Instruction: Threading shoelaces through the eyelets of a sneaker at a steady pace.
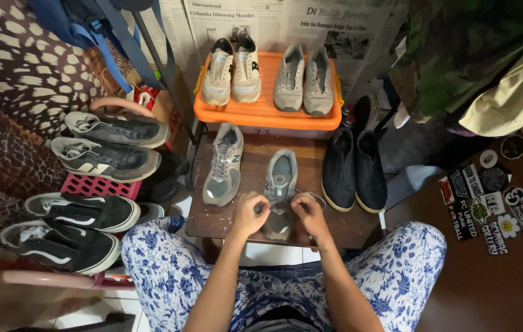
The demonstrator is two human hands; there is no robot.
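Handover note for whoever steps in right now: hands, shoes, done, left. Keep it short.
Left hand: pinching the laces of the grey sneaker, grip closed on a lace.
Right hand: on the same laces, with a loose loop of lace beside it.
Things: the grey sneaker stands toe toward the person on the wooden stool; its mate stands to the left on the same stool, untouched, and appears already laced. A black pair sits at the stool's right edge.
Done: laces are threaded up the shoe.
Left: the knot is not finished; whether it is being tied or undone cannot be told.
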